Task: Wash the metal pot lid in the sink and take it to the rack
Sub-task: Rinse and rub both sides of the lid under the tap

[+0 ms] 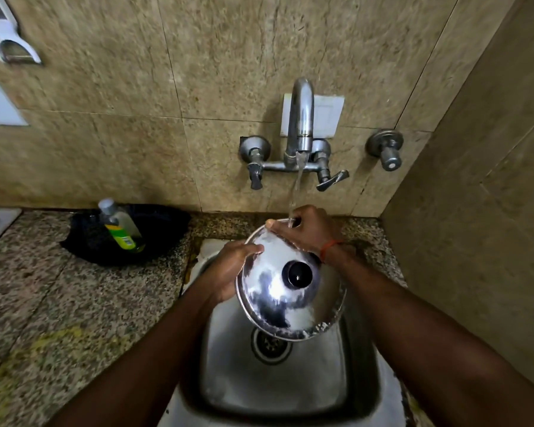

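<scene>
Beige stone-tiled wall (228, 57) backs a speckled granite bench (43, 303) with an inset steel sink (275, 389).

Wall-mounted tap (301, 118): running. Water stream (296, 186) falls onto the right hand at the lid's far edge.

Metal pot lid (272, 306): held in the air over the sink, tilted, domed top and black knob (299, 273) facing the camera. Its lower edge hangs above the drain (271, 345). White suds cling along the lower right rim.

Left hand (232, 266): fingers curled round the lid's left rim, thumb lying on the top face.

Right hand (305, 229): fingers wrapped over the far rim, thumb along the edge. Orange thread band (329, 248) on that wrist.

Both hands hold the lid; neither touches the knob.

Bench, left of the sink: 1 black bowl (161, 232) holding a leaning bottle of green liquid (121, 226). A separate round valve (386, 149) sits on the wall right of the tap.
</scene>
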